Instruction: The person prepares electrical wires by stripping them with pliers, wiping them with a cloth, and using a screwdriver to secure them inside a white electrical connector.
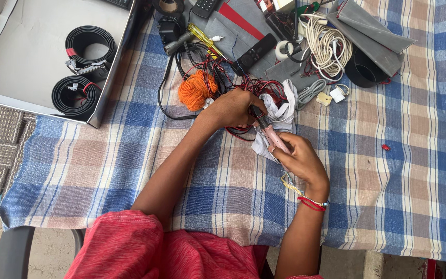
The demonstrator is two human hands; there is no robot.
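My left hand (233, 107) is closed on a bunch of red and black wires (264, 88) at the middle of the table, next to an orange ball of yarn (196, 89). My right hand (299, 157) grips a pink-handled cutter (273, 135), whose tip points up at the wires by my left fingers. Under both hands lies a white cloth (281, 114). Red and yellow threads circle my right wrist.
A checked cloth (398, 170) covers the table. An open box (32, 46) at the left holds two coiled black belts. Along the far edge lie a remote (254, 53), a yellow-handled screwdriver (205, 39), coiled white cable (327, 46), grey pouches and black tape rolls.
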